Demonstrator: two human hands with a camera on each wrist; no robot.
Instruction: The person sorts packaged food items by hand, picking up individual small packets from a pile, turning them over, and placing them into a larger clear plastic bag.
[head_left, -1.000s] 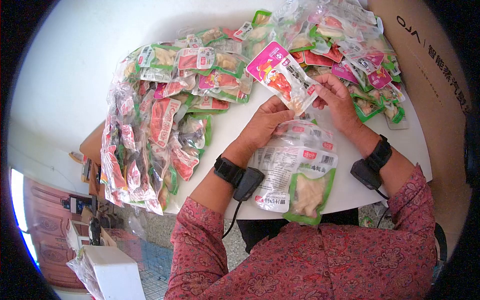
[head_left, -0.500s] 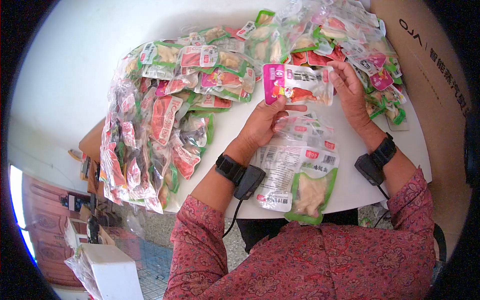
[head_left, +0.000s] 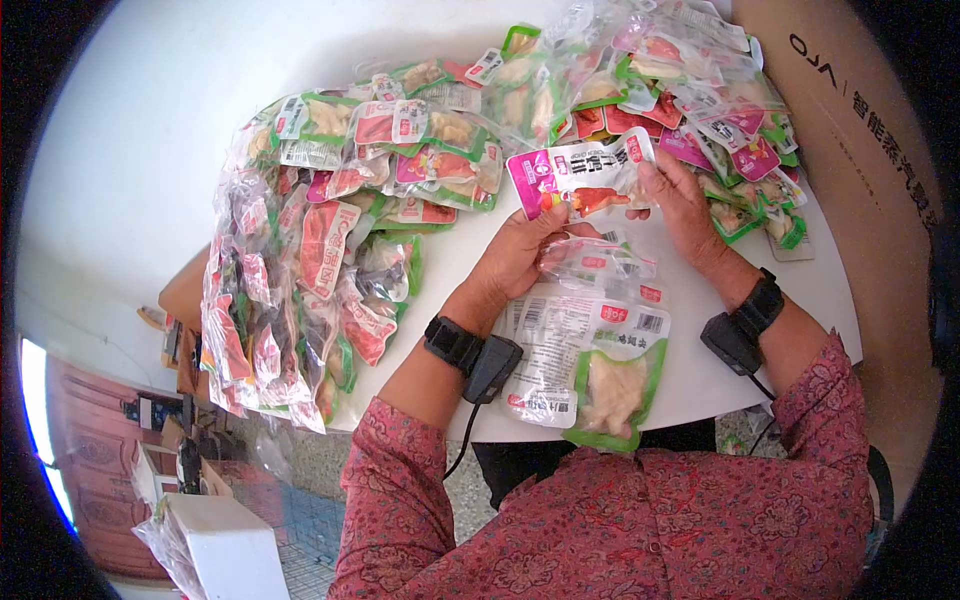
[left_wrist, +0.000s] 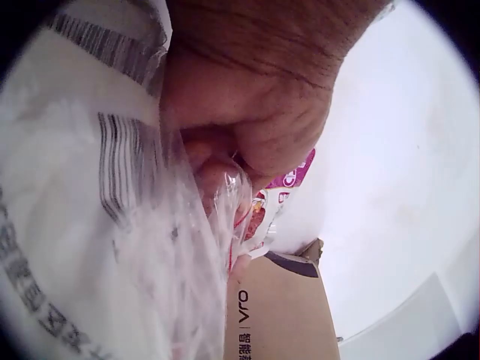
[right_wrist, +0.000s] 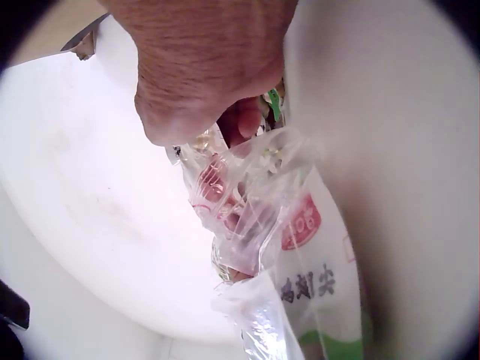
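A pink-and-white food packet [head_left: 585, 178] is held up over the table in the head view. The right hand [head_left: 690, 215] pinches its right end; the left thumb touches its lower left edge. The left hand [head_left: 515, 250] also grips the top of a clear bag [head_left: 600, 258], which hangs below both hands with a green-edged packet [head_left: 615, 390] inside it. In the left wrist view the left hand's curled fingers [left_wrist: 221, 184] lie in the clear plastic. The right wrist view shows the right hand [right_wrist: 210, 75] above the bag [right_wrist: 255, 187].
Filled clear bags of packets [head_left: 330, 240] cover the left side of the white table [head_left: 800, 310]. Another heap of packets [head_left: 700, 90] lies at the back right. A large cardboard box [head_left: 850, 150] stands along the right edge.
The pink-and-white packet has turned from a steep slant to nearly level, then tilted slightly up at its right end. The right hand let it go slightly at its edge and pinches it again.
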